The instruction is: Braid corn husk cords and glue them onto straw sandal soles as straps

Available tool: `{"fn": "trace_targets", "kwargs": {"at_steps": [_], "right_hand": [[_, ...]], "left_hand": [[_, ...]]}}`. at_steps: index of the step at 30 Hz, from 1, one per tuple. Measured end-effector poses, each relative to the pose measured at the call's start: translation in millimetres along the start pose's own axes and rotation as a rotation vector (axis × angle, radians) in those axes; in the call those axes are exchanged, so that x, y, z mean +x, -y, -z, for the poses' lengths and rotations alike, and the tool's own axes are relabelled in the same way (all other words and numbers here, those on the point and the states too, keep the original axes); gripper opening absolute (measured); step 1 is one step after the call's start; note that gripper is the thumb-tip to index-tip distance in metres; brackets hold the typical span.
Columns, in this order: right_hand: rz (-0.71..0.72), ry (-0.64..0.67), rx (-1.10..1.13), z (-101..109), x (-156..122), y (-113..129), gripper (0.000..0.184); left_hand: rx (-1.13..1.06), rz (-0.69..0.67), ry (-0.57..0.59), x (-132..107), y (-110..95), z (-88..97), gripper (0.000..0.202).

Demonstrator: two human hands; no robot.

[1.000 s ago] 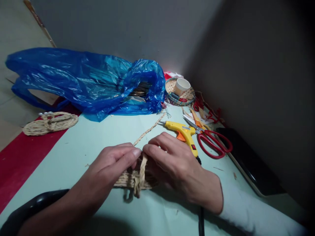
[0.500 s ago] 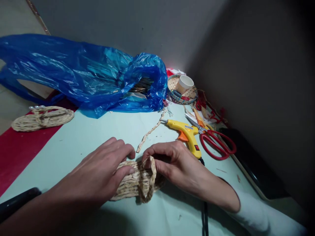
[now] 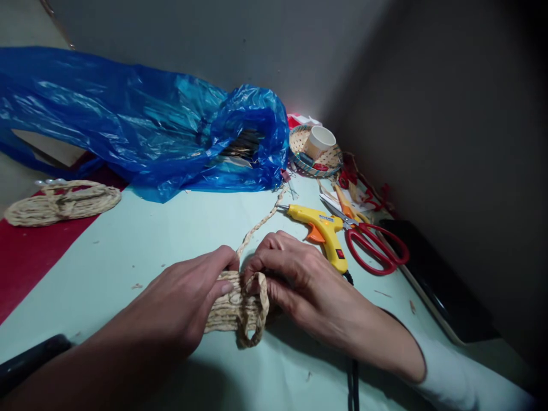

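Note:
A small woven straw sandal [image 3: 233, 308] lies on the pale green table [image 3: 149, 245] in front of me, with a straw strap looped over it. My left hand [image 3: 188, 297] presses down on its left part, fingers curled over the weave. My right hand [image 3: 291, 274] pinches the strap loop at the sandal's right side. A thin braided straw cord [image 3: 261, 222] runs from between my hands toward the back of the table.
A second straw sandal [image 3: 60, 202] lies at the far left on a red strip. A blue plastic bag [image 3: 149, 131] spreads across the back. A yellow glue gun [image 3: 321, 228], red scissors [image 3: 372, 240] and a small basket with a white cup [image 3: 317, 151] sit at the right.
My left hand has slid right and now grips the sandal closer to the strap. My right hand has closed in on the strap loop. The view has shifted slightly.

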State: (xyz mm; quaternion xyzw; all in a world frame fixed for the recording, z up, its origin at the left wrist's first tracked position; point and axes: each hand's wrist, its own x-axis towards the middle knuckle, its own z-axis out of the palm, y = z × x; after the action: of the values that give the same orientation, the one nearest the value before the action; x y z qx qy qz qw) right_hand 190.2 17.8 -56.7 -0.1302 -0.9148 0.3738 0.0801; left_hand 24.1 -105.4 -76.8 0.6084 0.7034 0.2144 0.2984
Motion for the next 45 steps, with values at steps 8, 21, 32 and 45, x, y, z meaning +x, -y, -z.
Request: {"fn": "trace_targets", "kwargs": {"at_steps": [8, 21, 32, 45], "right_hand": [[0.041, 0.002, -0.014, -1, -3, 0, 0.015], [0.011, -0.12, 0.023, -6, -9, 6, 0.009], [0.029, -0.059, 0.062, 0, -8, 5, 0.01], [-0.121, -0.186, 0.499, 12, -7, -6, 0.029]], "left_hand": [[-0.015, -0.099, -0.02, 3, 1, -0.2, 0.028], [-0.073, -0.11, -0.006, 6, 3, 3.7, 0.02], [-0.121, -0.045, 0.002, 8, -3, 4.7, 0.017], [-0.703, 0.266, -0.155, 3, -17, 14.0, 0.022]]}}
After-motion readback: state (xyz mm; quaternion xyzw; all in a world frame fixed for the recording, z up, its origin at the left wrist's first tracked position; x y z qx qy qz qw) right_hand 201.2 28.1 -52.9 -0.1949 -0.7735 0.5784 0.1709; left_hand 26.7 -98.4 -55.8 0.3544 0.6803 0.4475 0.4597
